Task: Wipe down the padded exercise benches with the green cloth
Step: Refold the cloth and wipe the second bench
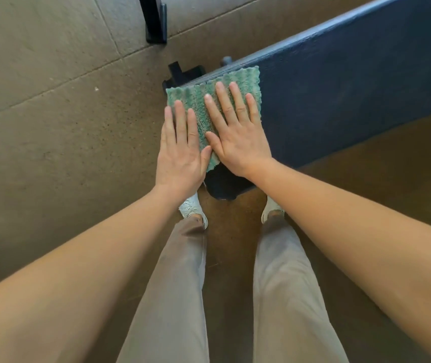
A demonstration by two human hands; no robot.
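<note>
Head view: both palms, left hand (181, 150) and right hand (238, 132), press spread-fingered on the ribbed green microfibre cloth (209, 100) at the dark blue padded bench (353, 95) end; its length stretches rightward beyond the right hand.

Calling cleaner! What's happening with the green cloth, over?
Left hand and right hand flat, open, pressing green cloth. Cloth on end of blue padded bench. Nothing in the way.

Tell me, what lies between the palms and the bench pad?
Only the green cloth: in the head view both the left hand and right hand press flat on it, spread over the end of the blue bench pad.
</note>
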